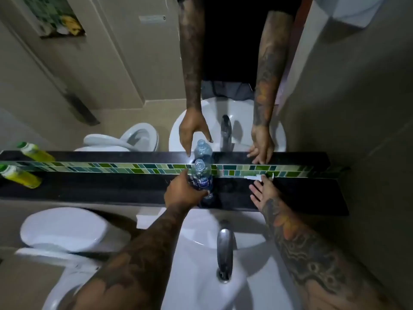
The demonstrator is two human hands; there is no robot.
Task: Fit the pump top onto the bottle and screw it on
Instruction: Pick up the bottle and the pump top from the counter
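Observation:
A clear plastic bottle [201, 173] with a dark blue label stands upright on the black shelf [111, 189], its neck uncapped. My left hand [182, 191] is wrapped around its lower body. The white pump top [253, 177] lies on its side on the shelf to the right, against the green tile strip. My right hand [264, 192] rests over the shelf with fingers spread, its fingertips at the pump top; whether they touch it I cannot tell. A mirror behind the shelf repeats both hands and the bottle.
A yellow-green bottle [21, 176] lies on the shelf's far left. Below the shelf is a white sink [201, 276] with a chrome tap [224, 247]. A toilet [64, 227] stands at the left, and a wall closes in at the right.

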